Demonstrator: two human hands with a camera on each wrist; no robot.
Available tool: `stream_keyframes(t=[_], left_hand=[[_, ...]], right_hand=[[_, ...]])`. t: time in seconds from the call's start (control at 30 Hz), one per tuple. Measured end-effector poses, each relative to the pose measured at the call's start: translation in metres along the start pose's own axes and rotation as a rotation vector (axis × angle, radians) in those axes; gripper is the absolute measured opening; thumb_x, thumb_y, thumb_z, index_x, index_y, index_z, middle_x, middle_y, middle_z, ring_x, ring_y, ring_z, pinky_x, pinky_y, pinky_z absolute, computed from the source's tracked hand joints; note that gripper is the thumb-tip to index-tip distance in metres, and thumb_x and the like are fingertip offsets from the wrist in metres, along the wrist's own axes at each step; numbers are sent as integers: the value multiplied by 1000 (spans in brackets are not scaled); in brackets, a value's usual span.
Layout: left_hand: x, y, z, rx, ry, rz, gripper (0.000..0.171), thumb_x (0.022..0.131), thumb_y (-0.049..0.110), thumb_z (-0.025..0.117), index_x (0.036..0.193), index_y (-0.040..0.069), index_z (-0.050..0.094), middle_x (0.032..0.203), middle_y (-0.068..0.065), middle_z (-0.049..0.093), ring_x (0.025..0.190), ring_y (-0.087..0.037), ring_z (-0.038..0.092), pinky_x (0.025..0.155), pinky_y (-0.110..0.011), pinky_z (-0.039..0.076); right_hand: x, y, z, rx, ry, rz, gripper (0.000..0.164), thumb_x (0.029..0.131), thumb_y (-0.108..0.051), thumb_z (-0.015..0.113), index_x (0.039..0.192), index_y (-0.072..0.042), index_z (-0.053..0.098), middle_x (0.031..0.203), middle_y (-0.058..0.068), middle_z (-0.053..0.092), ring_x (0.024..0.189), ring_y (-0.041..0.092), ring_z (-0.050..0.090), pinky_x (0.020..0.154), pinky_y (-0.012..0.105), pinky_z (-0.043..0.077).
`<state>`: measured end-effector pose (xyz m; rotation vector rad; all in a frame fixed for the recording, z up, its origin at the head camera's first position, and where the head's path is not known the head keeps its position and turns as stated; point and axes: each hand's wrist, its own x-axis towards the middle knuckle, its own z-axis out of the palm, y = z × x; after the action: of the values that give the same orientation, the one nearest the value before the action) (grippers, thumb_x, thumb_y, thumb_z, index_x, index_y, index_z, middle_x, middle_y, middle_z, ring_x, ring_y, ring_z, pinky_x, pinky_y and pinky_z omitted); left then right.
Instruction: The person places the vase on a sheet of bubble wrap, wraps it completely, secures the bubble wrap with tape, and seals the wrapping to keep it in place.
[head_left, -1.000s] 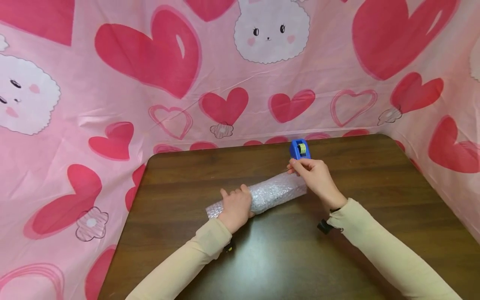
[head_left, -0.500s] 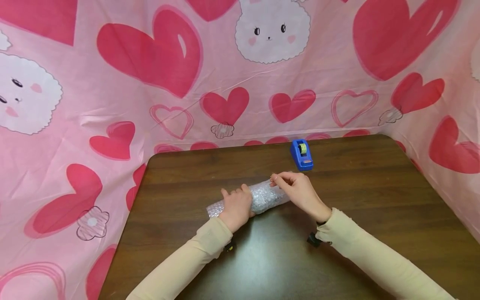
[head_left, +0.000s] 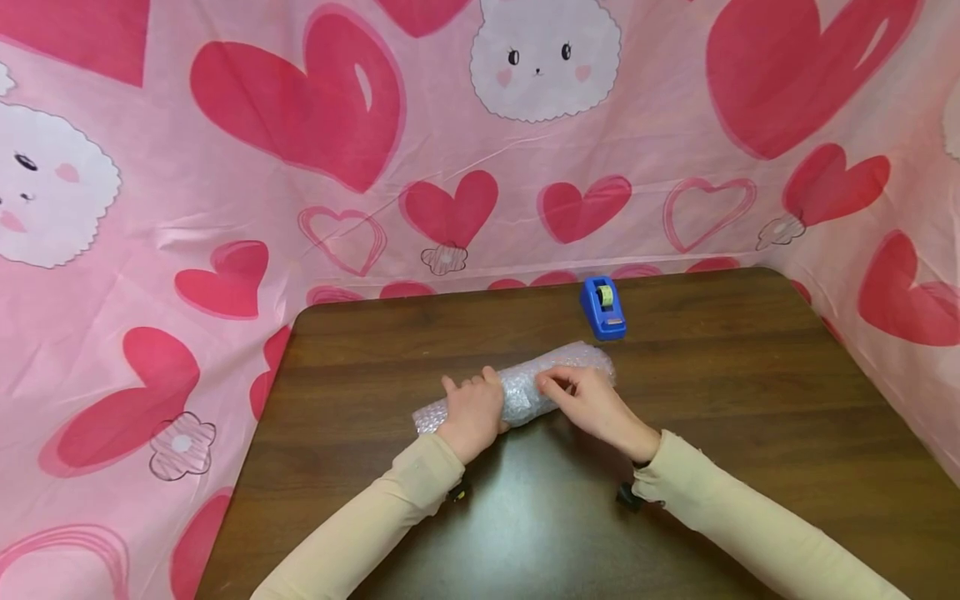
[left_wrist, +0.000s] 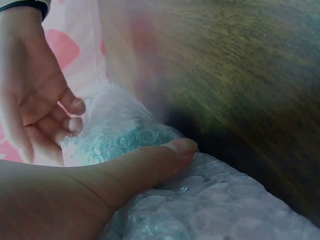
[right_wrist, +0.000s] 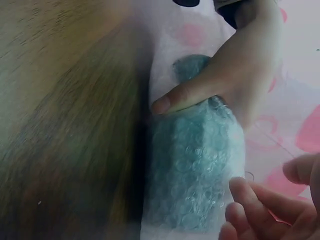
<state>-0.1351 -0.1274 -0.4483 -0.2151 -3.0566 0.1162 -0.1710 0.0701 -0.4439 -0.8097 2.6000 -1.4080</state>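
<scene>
A bubble-wrapped roll (head_left: 525,392) lies slantwise on the table, and a teal item shows through its wrap in the right wrist view. My left hand (head_left: 474,412) grips the roll toward its left end. In the left wrist view the thumb (left_wrist: 160,160) of that hand presses along the wrap. My right hand (head_left: 588,404) is over the right half of the roll, fingertips right at the wrap. In the right wrist view its thumb stands apart from its loosely bent fingers (right_wrist: 245,195), and nothing shows between them.
A blue tape dispenser (head_left: 602,308) with a roll of tape stands behind the right end of the wrap, near the far edge of the brown table (head_left: 720,367). Pink cloth (head_left: 517,154) printed with hearts hangs around the back and sides.
From beside the tape dispenser, where its fingertips were pinched, my right hand has come left and nearer along the roll. The roll's right end now shows behind it. The left hand stays put.
</scene>
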Motion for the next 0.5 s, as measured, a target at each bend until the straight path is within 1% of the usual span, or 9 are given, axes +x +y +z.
stream_keyframes(t=[0.1,0.17,0.23,0.33,0.4,0.5], left_hand=[[0,0,-1,3,-3,0,78,64,48,98,107,-3,58,86,-18,71,81,-34,71,93,-65,49],[1,-1,-1,6,-5,1,77,64,48,98,107,-3,58,86,-18,71,81,-34,72,93,-64,49],[2,-1,-1,0,-13,3,77,64,47,98,107,-3,58,86,-18,71,81,-34,72,92,-64,49],[4,-3,-2,-15,-26,13,76,65,46,98,107,-2,58,86,-18,71,81,-34,72,91,-65,49],[5,-4,-2,-35,-38,16,74,65,44,99,106,-2,58,85,-18,71,80,-34,72,89,-64,49],[8,-6,-2,-64,-61,18,71,65,41,99,105,-1,57,84,-17,71,79,-33,71,86,-62,49]], right_hand=[[-1,3,-1,-11,-51,-33,23,103,-16,65,119,-3,76,97,4,74,70,8,55,63,26,49],[-1,5,-2,-27,-84,-61,27,102,-15,66,126,-3,74,99,3,74,73,8,55,64,26,49],[-1,7,-3,-57,-114,-87,32,101,-16,67,131,-4,72,94,0,69,73,8,53,64,26,49],[-1,10,-6,-106,-160,-116,38,101,-18,68,136,-6,69,82,-4,56,70,8,47,62,26,45],[-2,11,-8,-141,-183,-137,41,100,-19,69,139,-7,67,81,-5,52,69,9,44,61,26,43],[-2,11,-9,-184,-209,-177,44,99,-19,69,141,-6,65,83,-2,53,71,9,44,62,26,42]])
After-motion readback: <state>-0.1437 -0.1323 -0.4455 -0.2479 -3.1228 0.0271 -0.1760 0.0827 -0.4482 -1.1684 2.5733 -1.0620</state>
